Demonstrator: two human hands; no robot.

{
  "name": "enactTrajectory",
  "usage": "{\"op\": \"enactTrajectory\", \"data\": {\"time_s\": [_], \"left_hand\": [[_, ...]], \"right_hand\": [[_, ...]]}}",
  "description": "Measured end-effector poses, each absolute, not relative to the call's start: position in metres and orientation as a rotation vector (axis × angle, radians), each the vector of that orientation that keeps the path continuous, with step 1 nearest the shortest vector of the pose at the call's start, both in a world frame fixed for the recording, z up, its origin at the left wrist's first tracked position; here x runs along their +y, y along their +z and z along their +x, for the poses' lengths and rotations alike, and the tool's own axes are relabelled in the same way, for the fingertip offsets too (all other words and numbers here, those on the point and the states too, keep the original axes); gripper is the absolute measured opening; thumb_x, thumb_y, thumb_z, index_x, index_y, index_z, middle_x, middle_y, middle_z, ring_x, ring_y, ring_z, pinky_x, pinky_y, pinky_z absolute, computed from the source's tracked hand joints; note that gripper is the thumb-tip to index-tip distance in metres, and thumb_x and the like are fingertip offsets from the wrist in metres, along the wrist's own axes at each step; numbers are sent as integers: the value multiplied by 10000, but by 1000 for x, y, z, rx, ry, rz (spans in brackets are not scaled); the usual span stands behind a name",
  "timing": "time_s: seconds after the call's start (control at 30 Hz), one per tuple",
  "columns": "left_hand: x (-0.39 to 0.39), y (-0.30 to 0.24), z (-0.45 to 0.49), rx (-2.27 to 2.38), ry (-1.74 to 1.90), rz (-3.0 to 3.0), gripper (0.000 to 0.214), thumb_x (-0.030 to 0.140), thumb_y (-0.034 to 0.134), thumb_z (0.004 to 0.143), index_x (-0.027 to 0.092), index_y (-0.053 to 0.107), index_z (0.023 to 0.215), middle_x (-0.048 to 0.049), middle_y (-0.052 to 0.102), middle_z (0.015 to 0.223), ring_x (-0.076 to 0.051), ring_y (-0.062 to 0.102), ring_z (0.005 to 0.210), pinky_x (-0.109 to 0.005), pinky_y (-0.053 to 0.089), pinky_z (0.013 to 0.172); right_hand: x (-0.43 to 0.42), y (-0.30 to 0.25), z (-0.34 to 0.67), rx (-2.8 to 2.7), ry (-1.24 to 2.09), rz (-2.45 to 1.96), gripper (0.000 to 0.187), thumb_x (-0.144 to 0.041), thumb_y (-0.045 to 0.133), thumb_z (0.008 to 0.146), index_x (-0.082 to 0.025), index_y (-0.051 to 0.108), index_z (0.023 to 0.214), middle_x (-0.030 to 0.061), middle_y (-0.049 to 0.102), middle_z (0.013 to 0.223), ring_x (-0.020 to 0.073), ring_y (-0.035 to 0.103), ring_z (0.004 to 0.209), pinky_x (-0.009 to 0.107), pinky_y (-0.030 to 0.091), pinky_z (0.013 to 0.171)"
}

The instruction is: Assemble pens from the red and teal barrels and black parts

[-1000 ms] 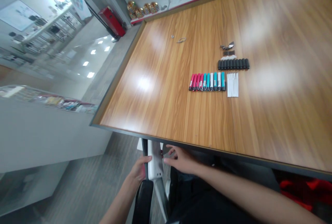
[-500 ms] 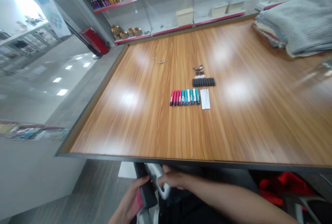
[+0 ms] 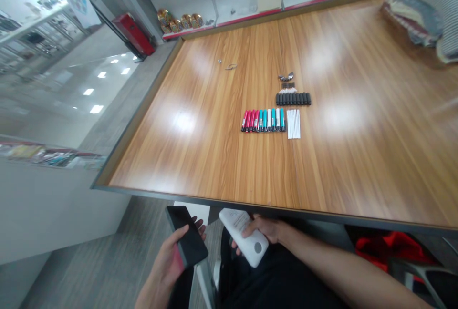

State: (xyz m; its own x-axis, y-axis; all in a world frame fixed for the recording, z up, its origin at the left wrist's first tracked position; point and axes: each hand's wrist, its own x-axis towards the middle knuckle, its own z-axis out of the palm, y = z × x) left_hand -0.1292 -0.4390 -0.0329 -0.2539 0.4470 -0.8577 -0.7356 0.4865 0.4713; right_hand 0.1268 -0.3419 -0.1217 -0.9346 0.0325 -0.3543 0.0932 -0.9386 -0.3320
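Upper left of the frame: a red box (image 3: pixel 134 34) on the floor, beyond the wooden tabletop (image 3: pixel 200 156), whose left edge runs diagonally down to the lower left. Lower centre-left: left hand (image 3: pixel 167 254) closed round a black slab (image 3: pixel 188 240) (phone-like, face dark), thumb on its face, fingers showing past its right edge; slab tilted, just below the table's front edge. Upper centre: a thin loop (image 3: pixel 231 66) lies on the tabletop. Lower centre: a white slab (image 3: pixel 243 237) with grey print and a grey round mark, near the black slab but apart from it; right hand (image 3: pixel 267 229) clamped on it, thumb across the printed face, some fingertips at its left edge. Centre of the frame: a row of pink, teal and white tubes (image 3: pixel 263 120), dark ends toward the viewer; just right, white sticks (image 3: pixel 294 124) side by side; above these, black cylinders (image 3: pixel 293 98) in a row. Lower right: red cloth (image 3: pixel 386 249) below the table edge. Upper right: piled fabrics (image 3: pixel 422 13) on the tabletop.
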Motion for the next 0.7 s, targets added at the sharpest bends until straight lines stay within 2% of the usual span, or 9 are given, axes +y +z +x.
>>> {"op": "enactTrajectory", "data": {"time_s": [0.1,0.17,0.23,0.3,0.4,0.5,0.57,0.63,0.7], "left_hand": [[-441,-33,-123,1408,1136,-285,408,155,633,798,91,568,1196,-174,628,1195,-306,629,1068,-458,508,965],[-441,-33,-119,1381,1123,-302,400,160,632,800,87,570,1189,-174,630,1185,-302,637,1048,-459,507,963],[-440,-34,-115,1373,1118,-317,396,157,639,795,89,573,1180,-168,638,1165,-296,645,1030,-456,507,958],[-441,-36,-110,1384,1115,-333,387,156,652,788,91,580,1162,-163,648,1139,-292,647,1024,-449,509,952],[-441,-39,-102,1405,1093,-350,354,163,675,777,88,597,1115,-160,660,1098,-285,647,1019,-430,517,934],[-440,-41,-93,1432,1036,-342,303,160,703,757,97,620,1041,-142,679,1021,-260,666,938,-391,539,866],[-438,-41,-86,1448,993,-305,246,165,714,747,102,636,972,-121,689,943,-235,673,847,-353,551,785],[-437,-44,-79,1437,953,-218,192,180,713,751,101,648,914,-106,687,876,-223,666,786,-322,545,707],[-437,-49,-72,1403,930,-136,179,177,706,756,102,656,910,-101,683,858,-225,659,793,-297,531,677]], "right_hand": [[-343,-125,136,578,-2936,512,490,-529,686,718,-113,569,950,90,674,784,200,660,698,295,495,636],[-344,-125,141,608,-2849,470,602,-711,529,767,-128,559,916,49,626,676,169,620,608,271,467,577],[-346,-123,143,635,-2792,404,728,-824,378,752,-151,540,978,-7,555,601,131,555,508,238,418,512],[-348,-120,141,630,-2818,316,821,-878,339,701,-177,498,1097,-47,501,595,94,483,436,212,363,468],[-350,-113,138,536,-2935,133,857,-835,528,623,-191,459,1185,-50,487,690,63,446,437,202,332,461],[-349,-100,138,408,-3007,11,708,-570,687,623,-187,479,1180,-21,483,795,68,463,519,198,342,485],[-348,-86,140,312,-3041,41,627,-453,652,639,-181,490,1181,-1,485,827,87,467,588,198,354,507],[-346,-69,141,235,-3123,152,628,-469,582,642,-170,497,1188,25,508,840,114,468,643,224,390,549],[-346,-48,141,208,-3238,267,662,-544,490,654,-153,502,1188,67,553,871,155,497,704,300,440,637]]}}
